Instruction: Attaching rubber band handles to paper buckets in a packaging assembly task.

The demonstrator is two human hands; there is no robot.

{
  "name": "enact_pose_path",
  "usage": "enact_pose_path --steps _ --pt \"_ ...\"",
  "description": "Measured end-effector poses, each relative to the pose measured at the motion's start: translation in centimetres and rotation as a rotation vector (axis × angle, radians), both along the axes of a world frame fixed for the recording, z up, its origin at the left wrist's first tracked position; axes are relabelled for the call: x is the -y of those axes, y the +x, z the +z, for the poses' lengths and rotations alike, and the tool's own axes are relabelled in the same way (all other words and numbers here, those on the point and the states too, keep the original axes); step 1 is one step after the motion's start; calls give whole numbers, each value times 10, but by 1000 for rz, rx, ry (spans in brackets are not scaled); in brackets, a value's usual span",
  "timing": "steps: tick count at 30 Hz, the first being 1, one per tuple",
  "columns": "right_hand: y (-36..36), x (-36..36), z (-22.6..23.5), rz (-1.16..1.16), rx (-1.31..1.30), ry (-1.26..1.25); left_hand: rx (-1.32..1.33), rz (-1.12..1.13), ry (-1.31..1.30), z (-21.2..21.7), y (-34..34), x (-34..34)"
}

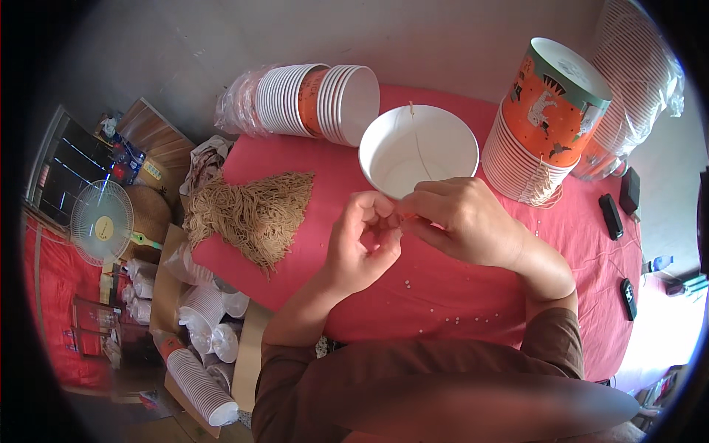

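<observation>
A white paper bucket (384, 148) stands tilted on the cloth-covered table just beyond my hands. A thin tan cord (421, 148) comes through its far rim, crosses the inside and runs to my right hand (469, 221), where the fingers cover it. That hand is closed in a pinch at the near rim. Thumb and forefinger of my left hand (362, 244) are pinched together, nearly touching the right fingertips; what lies between them is hidden. To the left spreads a pile of cut tan cords (255, 210).
Nested buckets (292, 100) lie at the back left. An upright orange-patterned stack (550, 111) stands right, with cords hanging off it. Small white bits (456, 320) dot the pink cloth (583, 251). A remote (628, 299) lies right. A carton (168, 258) of wrapped cups stands lower left.
</observation>
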State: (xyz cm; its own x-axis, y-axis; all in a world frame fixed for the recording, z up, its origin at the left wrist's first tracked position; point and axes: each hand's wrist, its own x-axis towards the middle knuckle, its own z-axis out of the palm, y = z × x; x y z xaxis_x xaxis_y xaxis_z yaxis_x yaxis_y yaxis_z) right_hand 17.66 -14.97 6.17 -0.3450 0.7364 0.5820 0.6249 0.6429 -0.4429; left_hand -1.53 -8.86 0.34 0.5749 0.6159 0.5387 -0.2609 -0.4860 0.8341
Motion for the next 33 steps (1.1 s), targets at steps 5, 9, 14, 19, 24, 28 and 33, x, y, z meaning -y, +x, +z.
enact_pose_path --steps 5,9,14,19,24,28,33 --pt "-1 -5 -5 -7 61 95 19 -198 -371 2 -2 -12" --pt "6 -9 -1 -5 18 54 60 -310 -537 -3 -2 -20" --pt "9 -9 3 -16 19 15 -1 -276 -544 -3 -3 -19" --pt "8 -7 6 -15 21 4 -11 -195 -367 -10 -3 -15" --pt "11 -9 3 0 17 -8 35 -69 -195 -10 3 -11" --pt "12 -11 -2 28 -8 18 31 -64 -171 -11 6 -11" --pt "24 -14 3 11 10 19 -86 111 176 -5 10 -14"
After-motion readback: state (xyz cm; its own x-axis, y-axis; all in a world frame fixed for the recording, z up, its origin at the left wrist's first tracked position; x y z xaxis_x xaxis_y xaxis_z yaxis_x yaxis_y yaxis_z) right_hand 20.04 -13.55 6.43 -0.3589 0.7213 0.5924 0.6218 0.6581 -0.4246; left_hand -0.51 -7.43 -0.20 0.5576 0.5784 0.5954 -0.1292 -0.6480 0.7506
